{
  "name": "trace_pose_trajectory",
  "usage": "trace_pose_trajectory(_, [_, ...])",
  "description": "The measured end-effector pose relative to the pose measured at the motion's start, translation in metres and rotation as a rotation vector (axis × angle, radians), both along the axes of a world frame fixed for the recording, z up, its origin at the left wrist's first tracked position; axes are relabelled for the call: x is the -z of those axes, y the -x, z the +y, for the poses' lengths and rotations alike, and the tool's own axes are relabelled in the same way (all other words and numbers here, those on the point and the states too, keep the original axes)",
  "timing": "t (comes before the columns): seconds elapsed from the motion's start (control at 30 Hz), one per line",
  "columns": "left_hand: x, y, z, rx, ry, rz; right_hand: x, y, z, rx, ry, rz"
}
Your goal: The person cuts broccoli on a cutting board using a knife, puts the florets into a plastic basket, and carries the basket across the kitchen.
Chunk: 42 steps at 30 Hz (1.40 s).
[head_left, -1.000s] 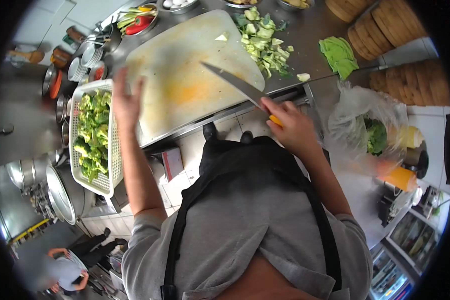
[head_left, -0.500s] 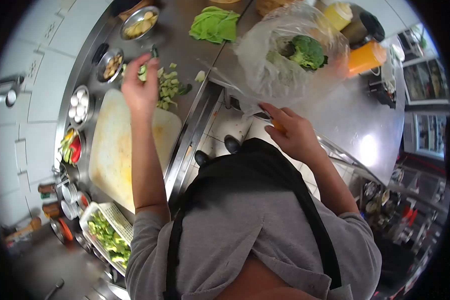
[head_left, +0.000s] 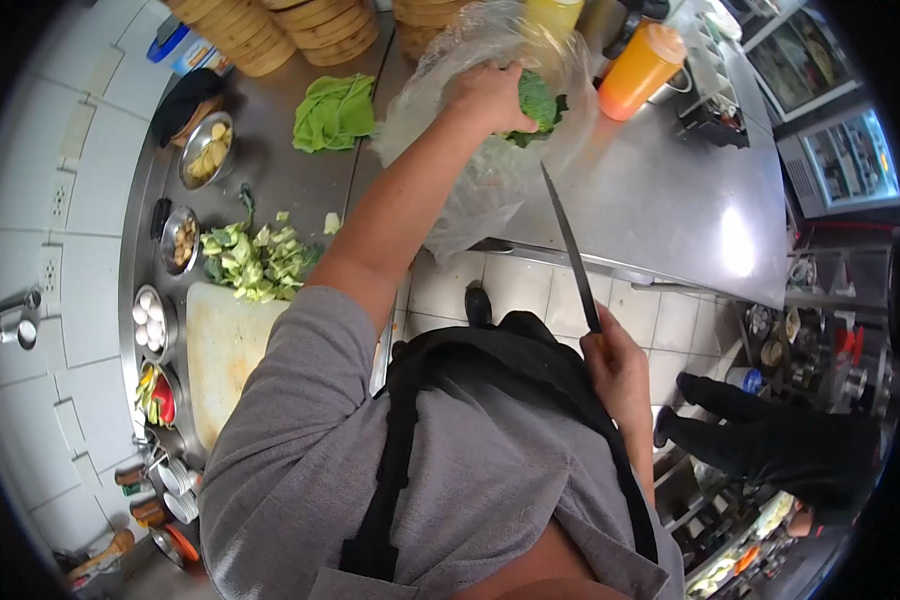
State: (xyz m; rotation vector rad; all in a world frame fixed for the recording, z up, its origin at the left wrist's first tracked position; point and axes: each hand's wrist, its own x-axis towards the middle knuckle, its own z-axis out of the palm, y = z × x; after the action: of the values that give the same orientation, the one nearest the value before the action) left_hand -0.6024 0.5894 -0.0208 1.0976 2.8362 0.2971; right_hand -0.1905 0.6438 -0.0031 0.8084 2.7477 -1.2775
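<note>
My left hand [head_left: 485,97] reaches into a clear plastic bag [head_left: 450,195] on the steel counter. Its fingers are closed around a head of broccoli [head_left: 538,103], and part of the fingers is hidden behind it. In my right hand [head_left: 618,358] is a knife [head_left: 572,245], gripped by its orange handle, with the long blade pointing up and forward past the counter's edge. Cut pale-green vegetable pieces [head_left: 260,260] lie heaped at the far end of a white cutting board [head_left: 225,345], left of my left arm.
Along the left stand bowls of eggs [head_left: 150,322], peppers [head_left: 157,397] and peeled pieces [head_left: 208,152]. A green cloth [head_left: 333,113], an orange squeeze bottle [head_left: 642,70] and bamboo steamers [head_left: 325,30] are farther back. Another person [head_left: 770,440] in dark clothes is at the right.
My left hand has moved from above the cut pieces across to the broccoli and grasped it. My right hand has drawn back, showing the knife blade. Another person has come into view.
</note>
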Motion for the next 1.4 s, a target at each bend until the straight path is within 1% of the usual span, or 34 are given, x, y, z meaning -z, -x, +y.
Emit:
trace_pose_trajectory(0.03, [0.004, 0.003, 0.008, -0.001, 0.068, 0.032, 0.001, -0.004, -0.001, 0.03, 0.041, -0.003])
trace_pose_trajectory(0.07, [0.007, 0.007, 0.013, 0.014, 0.069, 0.032, 0.002, -0.008, -0.003, 0.058, 0.084, -0.006])
trace_pose_trajectory(0.17, [0.001, 0.007, 0.016, 0.094, 0.062, 0.029, 0.001, -0.006, -0.002, 0.041, 0.018, 0.036])
trace_pose_trajectory(0.27, [-0.026, -0.004, 0.018, 0.059, 0.114, 0.019, -0.002, -0.001, 0.004, 0.021, -0.024, 0.053])
trace_pose_trajectory(0.33, [-0.045, -0.007, 0.016, 0.044, -0.024, 0.081, -0.004, 0.004, 0.008, 0.003, -0.032, 0.04])
trace_pose_trajectory(0.4, [-0.066, 0.003, 0.017, 0.065, -0.04, 0.039, -0.003, 0.011, 0.013, -0.026, -0.082, -0.006])
trace_pose_trajectory(0.47, [-0.077, 0.017, 0.012, 0.078, -0.057, -0.005, 0.002, 0.017, 0.018, -0.045, -0.12, 0.009])
trace_pose_trajectory(0.53, [-0.094, 0.022, 0.002, 0.212, -0.191, -0.384, 0.004, 0.024, 0.021, -0.071, -0.158, 0.025])
trace_pose_trajectory(0.57, [-0.109, 0.021, -0.003, 0.136, -0.037, -0.551, 0.004, 0.028, 0.023, -0.068, -0.172, 0.002])
trace_pose_trajectory(0.6, [-0.108, 0.019, -0.012, 0.124, -0.044, -0.548, 0.004, 0.03, 0.024, -0.066, -0.187, -0.02])
trace_pose_trajectory(0.67, [-0.102, 0.018, -0.033, 0.099, -0.313, -0.605, 0.0, 0.033, 0.027, -0.086, -0.191, -0.011])
trace_pose_trajectory(0.7, [-0.102, 0.014, -0.047, 0.083, -0.319, -0.604, -0.005, 0.033, 0.031, -0.105, -0.149, 0.0])
trace_pose_trajectory(0.77, [-0.1, 0.003, -0.084, -0.01, -0.589, -0.608, -0.01, 0.032, 0.036, -0.152, -0.089, 0.067])
trace_pose_trajectory(0.83, [-0.098, 0.0, -0.134, -0.089, -0.782, -0.567, -0.018, 0.034, 0.042, -0.18, -0.053, 0.022])
trace_pose_trajectory(0.87, [-0.099, -0.008, -0.163, -0.121, -0.791, -0.558, -0.021, 0.037, 0.044, -0.192, -0.023, -0.018])
trace_pose_trajectory(0.9, [-0.102, -0.02, -0.194, -0.132, -0.915, -0.501, -0.021, 0.04, 0.044, -0.188, -0.009, 0.008])
trace_pose_trajectory(0.93, [-0.103, -0.029, -0.226, -0.152, -1.037, -0.434, -0.017, 0.046, 0.046, -0.24, -0.004, 0.003])
trace_pose_trajectory(0.97, [-0.101, -0.036, -0.262, -0.251, -1.051, -0.285, -0.009, 0.052, 0.047, -0.221, 0.096, 0.02])
trace_pose_trajectory(1.0, [-0.098, -0.049, -0.298, -0.357, -1.051, -0.137, -0.005, 0.059, 0.045, -0.204, 0.2, 0.023])
trace_pose_trajectory(1.03, [-0.106, -0.071, -0.326, -0.475, -0.99, -0.01, -0.011, 0.071, 0.038, -0.255, 0.255, 0.017])
trace_pose_trajectory(1.07, [-0.112, -0.092, -0.356, -0.662, -0.889, 0.067, -0.01, 0.084, 0.031, -0.316, 0.264, 0.0])
trace_pose_trajectory(1.13, [-0.092, -0.123, -0.428, -0.824, -0.824, 0.247, -0.009, 0.111, 0.016, -0.444, 0.35, -0.008])
trace_pose_trajectory(1.17, [-0.085, -0.148, -0.457, -0.867, -0.817, 0.27, -0.01, 0.125, 0.005, -0.529, 0.339, -0.042])
trace_pose_trajectory(1.23, [-0.071, -0.203, -0.496, -1.155, -0.364, 0.405, -0.015, 0.15, -0.027, -0.653, 0.322, -0.078])
trace_pose_trajectory(1.27, [-0.056, -0.224, -0.506, -1.197, -0.351, 0.412, -0.015, 0.162, -0.042, -0.734, 0.303, -0.11])
trace_pose_trajectory(1.33, [-0.029, -0.263, -0.516, -1.402, -0.114, 0.456, -0.007, 0.182, -0.072, -0.846, 0.279, -0.134])
trace_pose_trajectory(1.4, [-0.012, -0.286, -0.512, -1.555, -0.046, 0.299, -0.001, 0.196, -0.106, -1.022, 0.266, -0.049])
